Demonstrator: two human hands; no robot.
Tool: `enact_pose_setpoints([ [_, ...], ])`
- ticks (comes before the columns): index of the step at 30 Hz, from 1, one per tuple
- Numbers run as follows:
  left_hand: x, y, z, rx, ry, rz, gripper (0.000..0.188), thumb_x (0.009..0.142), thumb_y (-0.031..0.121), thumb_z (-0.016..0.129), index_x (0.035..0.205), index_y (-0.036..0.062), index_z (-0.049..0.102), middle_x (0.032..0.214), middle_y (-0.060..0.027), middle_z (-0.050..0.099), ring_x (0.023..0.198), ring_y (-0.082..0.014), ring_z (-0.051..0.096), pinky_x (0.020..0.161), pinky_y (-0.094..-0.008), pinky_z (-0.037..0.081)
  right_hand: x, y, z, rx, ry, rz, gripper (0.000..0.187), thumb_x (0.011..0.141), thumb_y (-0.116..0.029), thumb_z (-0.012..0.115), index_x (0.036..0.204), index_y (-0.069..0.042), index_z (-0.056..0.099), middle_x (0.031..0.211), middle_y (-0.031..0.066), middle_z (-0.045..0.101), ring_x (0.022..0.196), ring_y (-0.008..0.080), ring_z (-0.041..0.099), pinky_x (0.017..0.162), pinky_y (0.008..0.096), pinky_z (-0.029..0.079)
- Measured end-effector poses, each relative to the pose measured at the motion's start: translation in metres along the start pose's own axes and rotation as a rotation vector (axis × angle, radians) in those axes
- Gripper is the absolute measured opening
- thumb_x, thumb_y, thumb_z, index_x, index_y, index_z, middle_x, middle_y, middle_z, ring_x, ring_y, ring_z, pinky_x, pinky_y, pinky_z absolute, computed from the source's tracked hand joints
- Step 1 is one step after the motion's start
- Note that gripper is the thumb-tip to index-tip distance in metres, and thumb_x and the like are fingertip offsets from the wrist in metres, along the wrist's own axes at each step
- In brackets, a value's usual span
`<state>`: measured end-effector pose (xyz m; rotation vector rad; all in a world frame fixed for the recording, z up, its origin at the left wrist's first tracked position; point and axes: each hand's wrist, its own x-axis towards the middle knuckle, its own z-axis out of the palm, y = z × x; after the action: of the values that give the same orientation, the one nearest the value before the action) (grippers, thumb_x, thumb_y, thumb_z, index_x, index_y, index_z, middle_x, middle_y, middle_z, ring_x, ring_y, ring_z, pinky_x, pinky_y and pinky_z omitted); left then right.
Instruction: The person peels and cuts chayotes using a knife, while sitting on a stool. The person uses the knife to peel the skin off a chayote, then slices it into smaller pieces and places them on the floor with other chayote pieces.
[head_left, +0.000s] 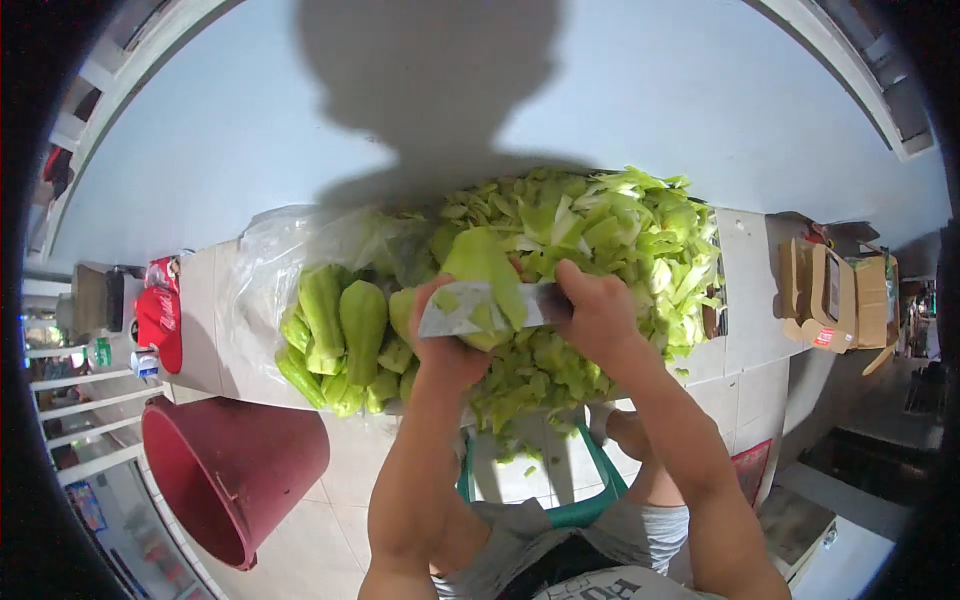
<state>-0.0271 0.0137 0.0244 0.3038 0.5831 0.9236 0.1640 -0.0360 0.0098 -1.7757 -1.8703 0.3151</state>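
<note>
My left hand [447, 350] is closed around a large pale green fruit [478, 252], by its look a green papaya. In my right hand [600, 308] is a knife [545, 303], its wide blade lying across the fruit and in front of my left fingers. A strip of peel [509, 295] hangs over the blade, and smaller green bits stick to it. Under and beyond my hands spreads a big heap of green peelings [610, 225]. To the left lie several whole, furrowed green fruits [362, 325], partly on clear plastic [265, 262].
A maroon bucket [285, 455] lies tipped at the lower left. Beside the ledge's left end are red items [158, 318]. Opened cardboard boxes [835, 298] stand at the right. A green-edged stool [585, 510] is by my legs, and a pale wall [640, 90] rises behind the heap.
</note>
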Motion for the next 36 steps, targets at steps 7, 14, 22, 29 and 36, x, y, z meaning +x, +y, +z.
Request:
enact_pose_setpoints([
  [7,0.002,-0.010,0.001,-0.131,0.186,-0.068,0.062,0.081,0.047,0.048,0.125,0.0056,0.053,0.119,-0.0135,0.061,0.107,-0.0300,0.060,0.092,-0.0443,0.050,0.003,0.014,0.003,0.012,-0.057,0.048,0.030,0.071,-0.015,0.070,0.089,-0.010,0.046,0.065,0.0163,0.060,0.063,0.0409,0.060,0.056,0.0511,0.046],
  [14,0.002,-0.007,-0.007,-0.248,0.194,-0.036,0.068,0.083,0.049,0.043,0.130,0.0007,0.049,0.121,-0.0178,0.059,0.110,-0.0321,0.059,0.096,-0.0429,0.049,0.003,0.003,-0.009,0.005,-0.085,0.077,0.031,0.070,-0.015,0.070,0.088,-0.009,0.046,0.065,0.0164,0.060,0.066,0.0402,0.061,0.057,0.0506,0.046],
  [22,-0.004,-0.014,-0.005,-0.263,0.143,-0.097,0.054,0.082,0.041,0.048,0.121,0.0047,0.054,0.118,-0.0117,0.060,0.106,-0.0298,0.060,0.090,-0.0453,0.050,0.005,-0.005,-0.012,0.008,-0.065,0.032,0.027,0.074,-0.014,0.068,0.088,-0.008,0.046,0.071,0.0150,0.062,0.068,0.0385,0.062,0.058,0.0493,0.047],
  [29,-0.012,-0.005,0.002,-0.003,-0.101,-0.068,0.070,0.075,0.045,0.052,0.132,0.0040,0.047,0.123,-0.0169,0.056,0.108,-0.0349,0.059,0.092,-0.0548,0.049,0.007,0.042,0.004,-0.086,-0.074,0.265,0.028,0.074,-0.017,0.068,0.093,-0.008,0.049,0.073,0.0178,0.063,0.070,0.0400,0.062,0.064,0.0507,0.049],
  [36,-0.002,-0.005,0.014,-0.227,-0.157,-0.117,0.070,0.075,0.036,0.055,0.133,-0.0009,0.044,0.122,-0.0199,0.056,0.111,-0.0319,0.058,0.095,-0.0453,0.048,0.010,0.033,-0.008,0.047,-0.019,0.365,0.016,0.074,-0.007,0.062,0.084,-0.001,0.051,0.072,0.0202,0.062,0.068,0.0420,0.060,0.060,0.0445,0.047],
])
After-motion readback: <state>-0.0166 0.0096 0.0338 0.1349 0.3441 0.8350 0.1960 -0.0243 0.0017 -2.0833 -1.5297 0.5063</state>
